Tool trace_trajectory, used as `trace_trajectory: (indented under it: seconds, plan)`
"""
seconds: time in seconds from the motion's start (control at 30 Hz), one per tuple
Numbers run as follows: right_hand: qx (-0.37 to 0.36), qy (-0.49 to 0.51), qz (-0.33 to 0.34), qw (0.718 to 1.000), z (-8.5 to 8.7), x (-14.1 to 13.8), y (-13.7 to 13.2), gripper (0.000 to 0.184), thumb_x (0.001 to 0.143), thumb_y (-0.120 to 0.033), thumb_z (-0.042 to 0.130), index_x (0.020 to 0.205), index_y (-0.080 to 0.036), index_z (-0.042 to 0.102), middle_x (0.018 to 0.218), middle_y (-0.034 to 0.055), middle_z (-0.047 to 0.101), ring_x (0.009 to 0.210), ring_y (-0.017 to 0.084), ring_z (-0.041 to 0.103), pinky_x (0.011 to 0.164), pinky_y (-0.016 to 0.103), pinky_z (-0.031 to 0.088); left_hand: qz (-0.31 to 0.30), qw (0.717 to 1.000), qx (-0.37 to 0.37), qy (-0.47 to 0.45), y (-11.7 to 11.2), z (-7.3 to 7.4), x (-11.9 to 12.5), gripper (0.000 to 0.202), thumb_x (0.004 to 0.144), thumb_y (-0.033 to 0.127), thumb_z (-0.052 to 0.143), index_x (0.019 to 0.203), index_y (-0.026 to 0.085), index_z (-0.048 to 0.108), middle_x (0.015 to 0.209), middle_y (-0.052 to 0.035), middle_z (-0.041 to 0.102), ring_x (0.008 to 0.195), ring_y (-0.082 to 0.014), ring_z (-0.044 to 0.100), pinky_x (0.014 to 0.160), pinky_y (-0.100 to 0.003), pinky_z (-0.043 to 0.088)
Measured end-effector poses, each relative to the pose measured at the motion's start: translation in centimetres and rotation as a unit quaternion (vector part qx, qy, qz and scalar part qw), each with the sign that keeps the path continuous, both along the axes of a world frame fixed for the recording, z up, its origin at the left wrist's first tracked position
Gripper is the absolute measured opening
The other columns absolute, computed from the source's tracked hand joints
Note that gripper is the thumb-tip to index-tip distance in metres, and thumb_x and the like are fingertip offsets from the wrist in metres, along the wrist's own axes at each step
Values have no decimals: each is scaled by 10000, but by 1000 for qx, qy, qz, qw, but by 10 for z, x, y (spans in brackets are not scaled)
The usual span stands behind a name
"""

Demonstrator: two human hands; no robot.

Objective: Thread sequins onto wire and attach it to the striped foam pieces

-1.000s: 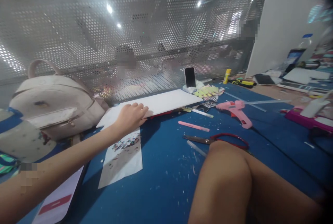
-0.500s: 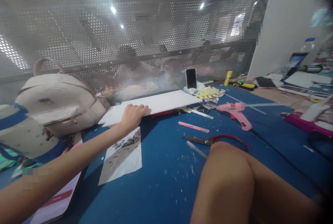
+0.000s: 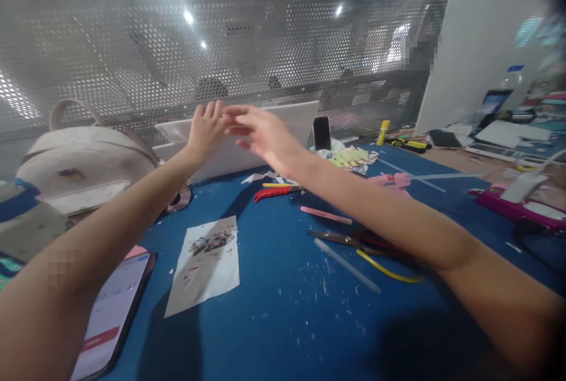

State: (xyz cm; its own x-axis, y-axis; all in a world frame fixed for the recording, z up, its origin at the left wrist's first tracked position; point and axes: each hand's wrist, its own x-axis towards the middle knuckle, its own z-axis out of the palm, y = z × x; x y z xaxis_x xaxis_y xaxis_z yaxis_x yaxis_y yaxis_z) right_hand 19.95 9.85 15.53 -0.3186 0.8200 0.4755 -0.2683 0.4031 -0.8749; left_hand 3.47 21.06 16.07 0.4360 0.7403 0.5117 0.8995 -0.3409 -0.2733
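Observation:
My left hand point(image 3: 207, 133) is closed over the top edge of a white board point(image 3: 223, 160), which stands tilted up near the perforated metal panel, with another white sheet at its left. In front of the board is my right hand point(image 3: 267, 138), its fingers apart and nothing in them; whether they touch the board I cannot tell. Below the hands lie a red-handled tool point(image 3: 275, 193) and scraps of white paper. Nearer to me, a white paper sheet point(image 3: 216, 283) bears a heap of small dark and coloured bits point(image 3: 212, 243).
A pale backpack point(image 3: 79, 160) stands left, above a large phone point(image 3: 117, 304). Scissors point(image 3: 331, 237), a pink pen point(image 3: 325, 214) and a clear stick point(image 3: 347, 266) lie right of centre. My right forearm partly covers a pink glue gun point(image 3: 400, 180). A small phone point(image 3: 322, 133) stands behind.
The white board has gone from lying low to tilted upright, lifted with my left hand. My right arm has reached forward from the lower right, uncovering a yellow stick by the scissors.

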Motion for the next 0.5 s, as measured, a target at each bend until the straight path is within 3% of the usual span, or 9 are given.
trace_trajectory:
  seconds: [0.07,0.17,0.23,0.33,0.4,0.5]
  plan:
    - [-92,59,-153,982,-10,18,47,171,922,-125,504,1021,-188,629,1089,5,672,965,103,619,854,235,509,-1,1000,21,15,13,-3,-4,404,939,328,566,1310,176,508,1376,-124,491,1239,-315,491,1015,-546,400]
    - [-157,73,-242,955,-32,46,103,199,951,-152,513,1135,-144,588,1173,66,618,1023,154,604,884,325,516,13,999,24,30,33,-14,-15,347,953,230,492,1275,103,525,1302,-206,538,1285,-358,447,1019,-518,355]
    - [-197,73,-270,940,-50,60,127,303,948,-305,576,1203,-142,565,1203,92,588,1026,211,611,863,410,534,32,999,17,34,48,-20,-23,366,932,237,515,1255,66,529,1261,-238,560,1268,-383,457,1006,-525,346]
    - [-232,65,-287,927,-74,69,145,336,949,-334,575,1230,-152,555,1220,97,580,1035,218,610,868,423,535,61,998,-3,35,68,-22,-36,396,913,350,583,1229,114,552,1254,-163,579,1197,-331,521,1004,-541,374]
    - [-237,58,-287,926,-85,68,152,329,950,-329,573,1227,-152,557,1219,96,581,1035,216,610,869,420,535,73,997,-25,33,79,-19,-44,361,916,388,592,1183,144,586,1222,-112,599,1120,-278,576,968,-515,439]
    - [-226,47,-282,931,-94,65,160,323,951,-328,571,1222,-153,560,1217,96,583,1033,214,611,869,418,535,80,996,-44,20,89,-7,-53,325,932,362,588,1167,138,594,1191,-103,615,1036,-237,616,895,-463,507]
